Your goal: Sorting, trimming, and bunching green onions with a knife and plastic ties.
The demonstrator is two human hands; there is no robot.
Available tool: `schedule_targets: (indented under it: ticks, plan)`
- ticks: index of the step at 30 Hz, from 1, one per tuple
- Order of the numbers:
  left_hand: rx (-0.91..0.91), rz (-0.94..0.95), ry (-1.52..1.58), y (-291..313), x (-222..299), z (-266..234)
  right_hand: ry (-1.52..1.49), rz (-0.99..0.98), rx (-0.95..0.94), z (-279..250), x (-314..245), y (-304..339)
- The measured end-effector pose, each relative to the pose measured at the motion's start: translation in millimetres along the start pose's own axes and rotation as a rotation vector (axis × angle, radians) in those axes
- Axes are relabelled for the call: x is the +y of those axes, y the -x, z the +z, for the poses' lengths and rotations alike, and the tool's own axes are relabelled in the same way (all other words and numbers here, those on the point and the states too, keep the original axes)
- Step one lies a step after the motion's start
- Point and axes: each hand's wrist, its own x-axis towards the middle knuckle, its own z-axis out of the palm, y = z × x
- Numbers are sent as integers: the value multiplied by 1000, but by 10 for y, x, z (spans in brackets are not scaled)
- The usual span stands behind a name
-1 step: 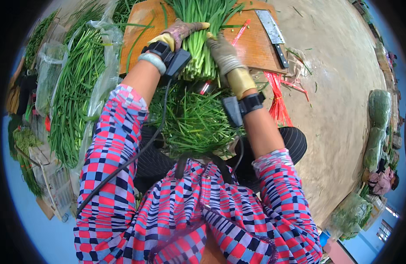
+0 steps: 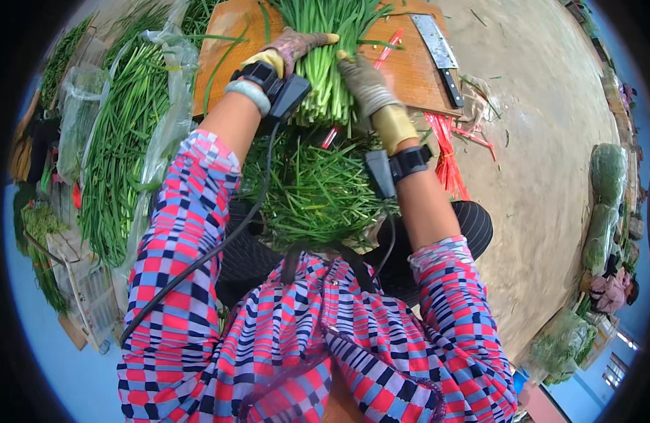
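Note:
A thick bunch of garlic chives lies on a wooden board, its pale cut ends toward me. My left hand, in a stained glove, is closed around the bunch's left side, thumb stretched across the top. From the right, my gloved right hand presses against the stems, its fingers partly hidden behind them. Right of the bunch, a red strip lies on the board. A cleaver with a black handle rests along the board's right edge.
Loose green leaves are heaped between my knees, below the board. Red plastic ties hang off its near right corner. At left, more chives lie in clear plastic, near a pale crate. Bagged greens line the far right.
Both hands and the near end of the bunch have shifted slightly to the right. My right hand has moved a little farther than the left.

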Motion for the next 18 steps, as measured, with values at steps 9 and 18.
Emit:
schedule_targets:
  ticks: [9,18]
  plan:
    - [-98,-182,225,-89,-30,46,-283,164,135,-712,-16,931]
    - [16,-171,453,43,-18,-31,-1518,752,-185,603,-44,1508]
